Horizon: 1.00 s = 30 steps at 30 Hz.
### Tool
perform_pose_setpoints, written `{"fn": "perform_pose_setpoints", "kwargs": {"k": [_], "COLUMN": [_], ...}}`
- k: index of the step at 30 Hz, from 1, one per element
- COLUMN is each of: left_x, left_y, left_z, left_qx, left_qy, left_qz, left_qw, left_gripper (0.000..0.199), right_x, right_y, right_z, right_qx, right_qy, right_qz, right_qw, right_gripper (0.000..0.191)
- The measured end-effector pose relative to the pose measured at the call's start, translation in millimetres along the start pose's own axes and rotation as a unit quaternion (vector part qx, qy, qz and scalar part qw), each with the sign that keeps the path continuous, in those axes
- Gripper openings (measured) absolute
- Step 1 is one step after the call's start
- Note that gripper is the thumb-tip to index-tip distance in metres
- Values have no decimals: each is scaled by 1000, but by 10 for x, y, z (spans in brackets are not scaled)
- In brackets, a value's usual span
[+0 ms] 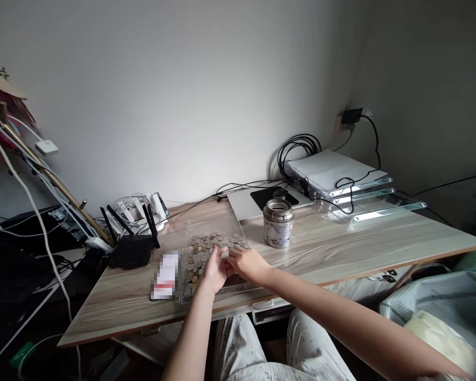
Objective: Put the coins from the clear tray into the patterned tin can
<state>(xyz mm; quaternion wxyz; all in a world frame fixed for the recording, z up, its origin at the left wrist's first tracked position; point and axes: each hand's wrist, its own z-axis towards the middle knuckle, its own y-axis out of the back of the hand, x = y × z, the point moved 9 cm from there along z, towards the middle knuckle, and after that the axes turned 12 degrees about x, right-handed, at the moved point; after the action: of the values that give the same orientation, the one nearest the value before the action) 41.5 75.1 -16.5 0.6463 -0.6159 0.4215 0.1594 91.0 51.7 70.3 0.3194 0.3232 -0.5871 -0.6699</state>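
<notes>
My left hand (214, 272) and my right hand (248, 263) meet above a clear plastic tray (186, 238) on the desk. The left is cupped with its thumb up, closed around something I cannot make out. Curled and pinched, the fingers of the right press in against the left. A small pale thing (225, 254) shows between them, too small to name. Silver and gold-coloured coins (198, 248) lie spread in the tray, some hidden under my hands. To the right stands an upright round patterned tin (278, 225) with a slot in its lid.
Left of the tray lies a blurred paper slip (165, 275), near a black router (130, 250) and white cables (138, 209). Behind the tin are a silver laptop-like slab (240, 205) and a black mouse (280, 193). Clear stacked trays (353, 196) and black cables (299, 145) stand at right.
</notes>
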Motion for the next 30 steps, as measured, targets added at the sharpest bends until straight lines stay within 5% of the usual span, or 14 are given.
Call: {"fn": "perform_pose_setpoints", "kwargs": {"k": [7, 11, 16, 20, 23, 27, 30], "left_x": [-8, -40, -51, -159, -498, -994, -1076], "left_y": [-126, -133, -106, -6, 147, 386, 650], "left_z": [-40, -48, -73, -59, 0, 212, 394], "left_qx": [40, 39, 9, -46, -117, -164, -175], "left_qy": [16, 13, -5, -53, -112, -121, -18], "left_qz": [80, 105, 129, 194, 320, 486, 574], "left_qw": [996, 994, 992, 979, 934, 850, 800], "left_gripper": [48, 45, 34, 29, 20, 31, 53], "right_x": [-1317, -1759, -1954, -1743, -1280, -372, -216], "right_y": [1087, 1073, 965, 1102, 948, 137, -398], "right_z": [-529, -556, -505, -542, -466, 79, 403], "right_qx": [-207, -137, -86, -162, -201, -7, 94], "right_qy": [-224, -249, -234, -214, -181, -14, -45], "right_qz": [13, -15, -14, 11, 109, 188, 160], "right_qw": [952, 959, 968, 963, 957, 982, 982], "right_gripper": [25, 20, 17, 23, 29, 39, 59]}}
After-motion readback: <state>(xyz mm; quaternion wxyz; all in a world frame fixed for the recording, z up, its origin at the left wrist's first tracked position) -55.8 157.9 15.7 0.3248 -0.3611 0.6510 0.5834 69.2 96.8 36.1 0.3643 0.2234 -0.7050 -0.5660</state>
